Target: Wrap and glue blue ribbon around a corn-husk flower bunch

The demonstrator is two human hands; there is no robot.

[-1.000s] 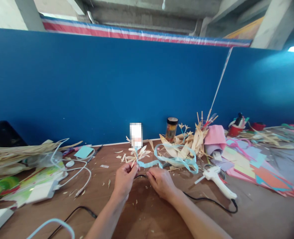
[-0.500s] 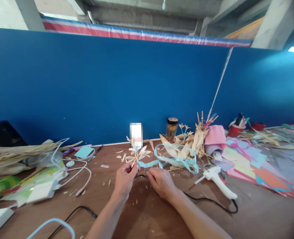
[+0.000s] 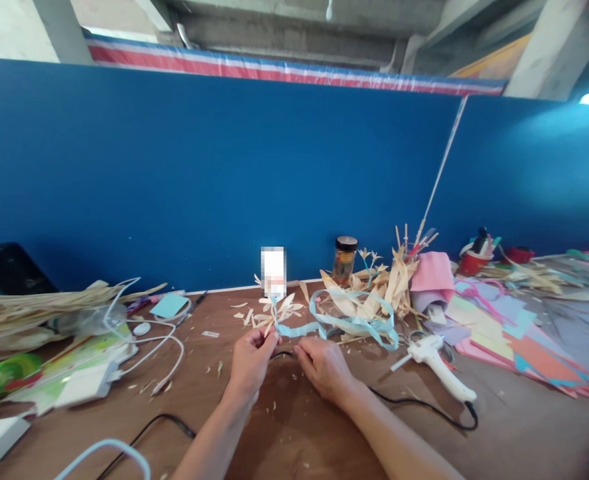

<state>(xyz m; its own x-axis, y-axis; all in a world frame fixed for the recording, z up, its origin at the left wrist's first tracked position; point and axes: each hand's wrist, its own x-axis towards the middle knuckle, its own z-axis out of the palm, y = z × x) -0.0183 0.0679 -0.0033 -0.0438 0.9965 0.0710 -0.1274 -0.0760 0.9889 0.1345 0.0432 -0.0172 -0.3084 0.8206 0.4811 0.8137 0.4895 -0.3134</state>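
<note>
Between the thumb and fingertips of my left hand (image 3: 253,357) is pinched the base of a small flower of pale dried husk strips (image 3: 285,309). A light blue ribbon (image 3: 302,329) starts at these fingertips and runs right into loose loops. My right hand (image 3: 327,368) rests on the table just to the right, its fingers curled closed. Whatever those fingers hold, if anything, is hidden under the hand. A black cable (image 3: 283,353) passes between the two hands. Loose petal-shaped husk pieces lie just beyond my left fingertips.
A white glue gun (image 3: 437,365) lies to the right, near coloured paper sheets (image 3: 539,353). Dried husks (image 3: 399,287) and a dark-lidded jar (image 3: 345,260) stand at the back. On the left are white cables (image 3: 177,343), a white adapter (image 3: 85,385) and more husks. A blue partition (image 3: 224,167) closes the far side.
</note>
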